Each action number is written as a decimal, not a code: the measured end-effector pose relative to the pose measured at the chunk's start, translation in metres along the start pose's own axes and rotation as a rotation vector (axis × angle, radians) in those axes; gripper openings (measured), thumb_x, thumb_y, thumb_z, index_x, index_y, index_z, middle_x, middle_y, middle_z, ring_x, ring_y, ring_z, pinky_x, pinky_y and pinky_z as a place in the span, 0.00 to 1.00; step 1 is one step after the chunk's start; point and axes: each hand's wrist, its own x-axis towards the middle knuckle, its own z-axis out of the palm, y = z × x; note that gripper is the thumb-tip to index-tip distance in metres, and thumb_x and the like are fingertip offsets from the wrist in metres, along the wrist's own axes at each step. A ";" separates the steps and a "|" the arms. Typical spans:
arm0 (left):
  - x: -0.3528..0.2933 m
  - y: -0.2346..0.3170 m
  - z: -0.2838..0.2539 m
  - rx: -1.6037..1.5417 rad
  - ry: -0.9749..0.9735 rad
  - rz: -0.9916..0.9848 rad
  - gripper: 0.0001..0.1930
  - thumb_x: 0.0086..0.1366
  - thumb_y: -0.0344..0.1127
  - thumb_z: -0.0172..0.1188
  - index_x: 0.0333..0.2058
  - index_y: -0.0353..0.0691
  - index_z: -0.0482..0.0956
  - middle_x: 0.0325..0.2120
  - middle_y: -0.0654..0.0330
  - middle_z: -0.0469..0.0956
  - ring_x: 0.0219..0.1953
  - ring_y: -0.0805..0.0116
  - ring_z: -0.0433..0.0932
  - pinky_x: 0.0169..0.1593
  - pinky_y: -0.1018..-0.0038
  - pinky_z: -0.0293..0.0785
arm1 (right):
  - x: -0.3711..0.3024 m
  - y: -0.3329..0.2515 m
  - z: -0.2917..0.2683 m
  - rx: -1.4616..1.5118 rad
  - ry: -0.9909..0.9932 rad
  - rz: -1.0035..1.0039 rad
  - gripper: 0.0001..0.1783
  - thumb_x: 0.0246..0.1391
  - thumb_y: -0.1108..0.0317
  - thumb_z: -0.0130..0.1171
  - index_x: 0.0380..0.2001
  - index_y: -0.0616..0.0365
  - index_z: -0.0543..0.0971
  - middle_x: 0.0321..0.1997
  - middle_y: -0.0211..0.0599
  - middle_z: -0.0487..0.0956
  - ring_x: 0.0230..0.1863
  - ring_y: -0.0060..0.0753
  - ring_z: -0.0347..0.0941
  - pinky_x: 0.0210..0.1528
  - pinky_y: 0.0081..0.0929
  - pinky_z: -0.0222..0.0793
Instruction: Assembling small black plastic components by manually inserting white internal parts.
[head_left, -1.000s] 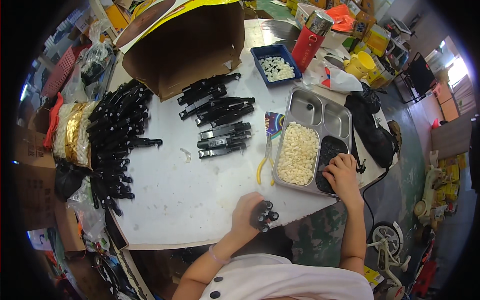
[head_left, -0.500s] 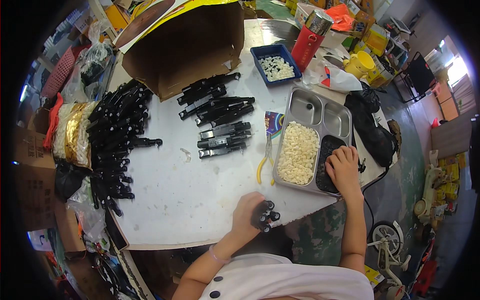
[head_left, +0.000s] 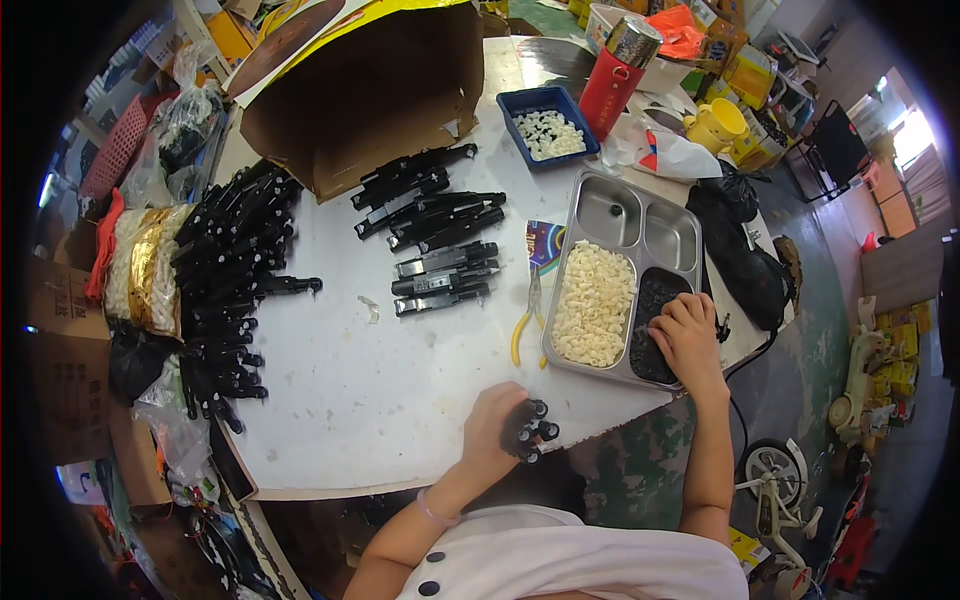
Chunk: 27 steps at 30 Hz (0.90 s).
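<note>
My left hand (head_left: 490, 432) is closed round a bundle of black plastic parts (head_left: 530, 430) near the table's front edge. Round light-ringed ends of the bundle stick out to the right; the rest is hidden in the palm. My right hand (head_left: 688, 342) reaches into the compartment of small black pieces (head_left: 655, 297) in a steel divided tray (head_left: 600, 374). Its fingers are bent down onto those pieces, and the fingertips are partly hidden, so a held piece does not show. Small cream-white pieces (head_left: 592, 305) fill the compartment to the left.
Yellow-handled pliers (head_left: 520, 335) lie left of the tray. Rows of black plastic assemblies (head_left: 440, 270) rest mid-table, with a larger pile (head_left: 235, 240) at left. Behind stand an open cardboard box (head_left: 370, 130), a blue bin (head_left: 508, 102) of white pieces and a red flask (head_left: 612, 92).
Both hands stay almost where they were, the left on its bundle and the right in the black pieces. The whole view has shifted very slightly.
</note>
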 end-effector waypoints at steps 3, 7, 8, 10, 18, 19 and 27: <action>-0.001 0.000 0.000 -0.002 -0.004 -0.009 0.32 0.43 0.25 0.72 0.49 0.38 0.68 0.45 0.49 0.71 0.41 0.57 0.74 0.44 0.71 0.73 | 0.002 -0.001 0.001 -0.004 -0.015 0.001 0.07 0.41 0.70 0.65 0.25 0.58 0.78 0.34 0.32 0.72 0.48 0.37 0.65 0.59 0.42 0.55; -0.001 0.000 0.000 0.002 -0.004 -0.010 0.33 0.43 0.25 0.72 0.49 0.38 0.68 0.45 0.49 0.71 0.41 0.57 0.74 0.43 0.72 0.73 | 0.001 0.000 0.005 -0.009 -0.021 -0.043 0.06 0.42 0.69 0.64 0.26 0.57 0.78 0.35 0.31 0.73 0.49 0.36 0.65 0.59 0.41 0.55; -0.001 0.000 0.001 0.001 -0.005 -0.004 0.33 0.43 0.25 0.72 0.49 0.38 0.68 0.45 0.49 0.71 0.41 0.58 0.74 0.43 0.72 0.73 | 0.001 -0.001 0.005 -0.003 -0.037 -0.034 0.06 0.42 0.70 0.64 0.26 0.57 0.78 0.37 0.32 0.73 0.50 0.37 0.65 0.59 0.40 0.55; -0.002 -0.001 0.001 -0.001 -0.009 0.002 0.33 0.43 0.25 0.72 0.49 0.38 0.68 0.45 0.49 0.71 0.40 0.58 0.74 0.43 0.72 0.73 | 0.003 -0.001 0.005 -0.002 -0.046 -0.044 0.06 0.43 0.69 0.63 0.27 0.58 0.78 0.36 0.32 0.73 0.50 0.37 0.64 0.59 0.39 0.55; 0.000 0.000 0.000 -0.014 -0.011 0.010 0.34 0.43 0.25 0.73 0.50 0.38 0.67 0.45 0.48 0.71 0.40 0.58 0.75 0.41 0.72 0.74 | 0.003 0.001 0.010 -0.023 -0.053 -0.044 0.06 0.46 0.71 0.60 0.29 0.59 0.75 0.36 0.35 0.71 0.49 0.39 0.64 0.58 0.39 0.55; 0.000 -0.001 0.000 -0.014 -0.011 0.009 0.34 0.43 0.25 0.73 0.50 0.38 0.67 0.45 0.48 0.71 0.40 0.58 0.75 0.41 0.72 0.74 | 0.001 0.003 0.011 -0.026 -0.042 -0.032 0.06 0.46 0.71 0.60 0.28 0.59 0.75 0.36 0.35 0.71 0.50 0.39 0.64 0.58 0.39 0.55; -0.001 -0.001 0.000 -0.006 -0.023 0.013 0.34 0.43 0.24 0.73 0.50 0.38 0.67 0.45 0.48 0.71 0.40 0.59 0.75 0.41 0.73 0.74 | 0.001 0.000 0.005 -0.009 -0.028 0.022 0.07 0.43 0.71 0.63 0.26 0.59 0.75 0.36 0.34 0.71 0.50 0.39 0.64 0.58 0.40 0.55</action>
